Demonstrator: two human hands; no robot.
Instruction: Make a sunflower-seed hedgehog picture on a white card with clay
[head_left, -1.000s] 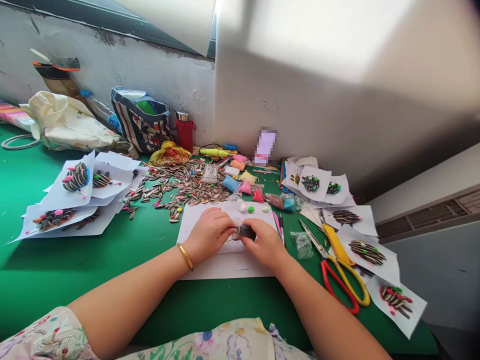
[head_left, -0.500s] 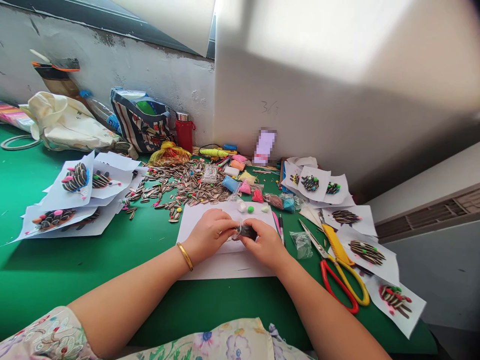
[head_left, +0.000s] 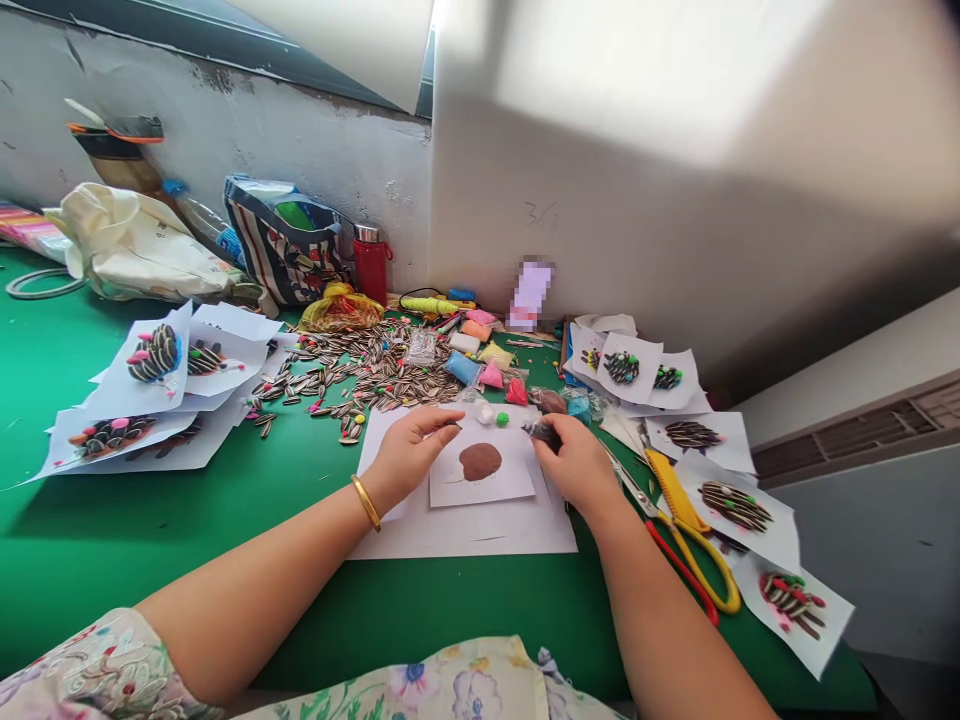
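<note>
My left hand is closed in a pinch on a small dark bit of clay, above the left side of a white card. Flat on that card lies a brown rounded shape with a thin pencil line beside it. To the right, my right hand grips a small plastic bag of black clay, its fingers wrapped round the bag. Beyond the card sit a white ball and a green ball. Under the card is a larger white sheet.
Sunflower seeds spread behind my left hand. Bagged coloured clay, such as a blue packet, lies at the back. Scissors and a yellow comb-like tool lie right. Seed-covered cards flank both sides; a red bottle stands behind.
My hands have moved apart from over the card. The left now holds a small dark bit, the right keeps the black clay bag. The brown shape has come into view.
</note>
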